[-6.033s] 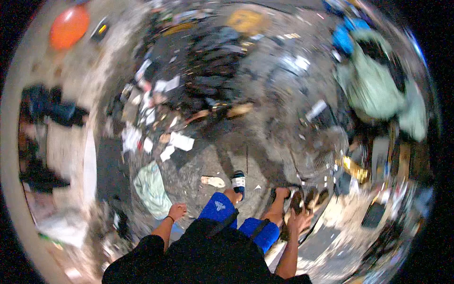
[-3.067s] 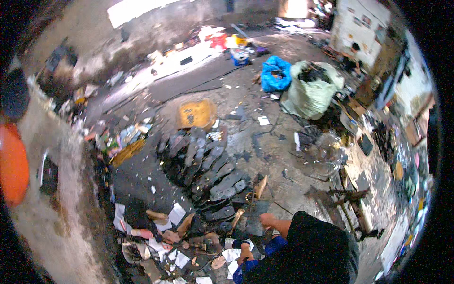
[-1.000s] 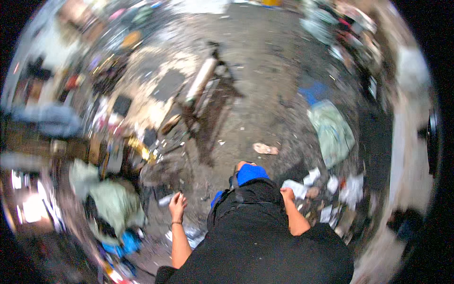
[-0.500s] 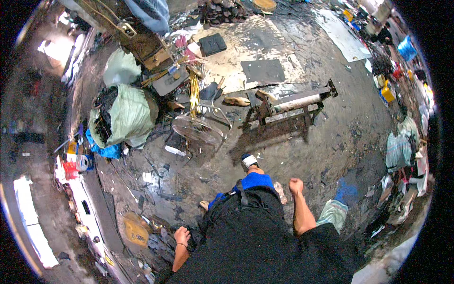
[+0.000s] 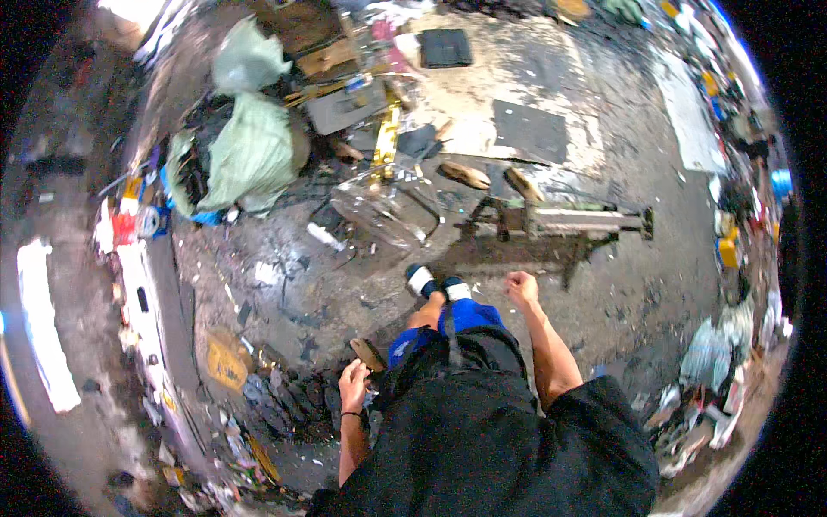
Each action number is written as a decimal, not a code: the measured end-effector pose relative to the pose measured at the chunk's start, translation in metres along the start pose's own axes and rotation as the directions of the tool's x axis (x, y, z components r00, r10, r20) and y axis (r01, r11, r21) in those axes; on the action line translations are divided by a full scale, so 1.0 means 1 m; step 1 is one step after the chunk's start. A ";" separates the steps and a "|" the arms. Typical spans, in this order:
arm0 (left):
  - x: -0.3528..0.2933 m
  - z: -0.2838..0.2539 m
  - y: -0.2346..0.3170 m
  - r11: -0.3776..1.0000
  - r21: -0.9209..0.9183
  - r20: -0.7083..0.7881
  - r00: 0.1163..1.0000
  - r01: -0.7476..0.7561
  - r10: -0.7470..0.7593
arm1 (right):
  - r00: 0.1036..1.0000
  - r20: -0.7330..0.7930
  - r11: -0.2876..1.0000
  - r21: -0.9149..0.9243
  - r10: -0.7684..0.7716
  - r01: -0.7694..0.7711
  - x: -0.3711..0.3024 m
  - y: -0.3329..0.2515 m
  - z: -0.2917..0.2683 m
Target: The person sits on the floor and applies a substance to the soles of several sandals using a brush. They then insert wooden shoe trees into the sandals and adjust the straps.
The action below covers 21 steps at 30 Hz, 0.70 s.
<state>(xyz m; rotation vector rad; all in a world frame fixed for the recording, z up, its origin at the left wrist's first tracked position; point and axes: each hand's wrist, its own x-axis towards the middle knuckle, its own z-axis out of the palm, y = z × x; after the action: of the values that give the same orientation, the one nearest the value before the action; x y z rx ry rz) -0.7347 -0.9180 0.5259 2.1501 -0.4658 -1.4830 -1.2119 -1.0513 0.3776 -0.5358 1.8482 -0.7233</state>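
"What takes up the most room?"

"The grey floor (image 5: 663, 284), strewn with scraps. On it, ahead of the person, lies a pale board (image 5: 461, 99), worn and stained."

"And next in size?"

"A low bench (image 5: 590, 222), ahead and to the right, its long bar running crosswise. Off to the left stands a green sack (image 5: 258, 151), its mouth gaping over dark contents. A square dark sheet (image 5: 530, 131) lies flat on the board, near the right edge."

"What about the person?"

"Black shirt (image 5: 500, 431), blue shorts (image 5: 469, 316), and dark slippers (image 5: 419, 280) with white bands, the feet close together, short of the bench."

"Where are the hands?"

"The right hand (image 5: 521, 291) reaches forward, out past the right knee. The bench is the thing nearest to it, with a gap between them in this view. Its fingers curl inward; blur hides how tightly, so I cannot tell whether it is clenched."

"The left?"

"The left hand (image 5: 354, 385) hangs beside the left hip, released, fingers loosely bent. Just beyond its fingertips sits a small brown piece (image 5: 366, 354); I cannot tell whether they touch."
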 end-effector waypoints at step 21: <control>0.122 0.115 0.153 0.973 0.037 -0.038 0.974 0.226 -0.224 | 0.999 0.036 0.730 -0.683 0.023 0.008 0.270 -0.132 0.106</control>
<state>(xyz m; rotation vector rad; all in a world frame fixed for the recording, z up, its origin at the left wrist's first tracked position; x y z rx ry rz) -0.8005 -1.1311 0.4844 2.3197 -0.2482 -1.5650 -1.2075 -1.3473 0.2604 -1.0055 2.0502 0.0236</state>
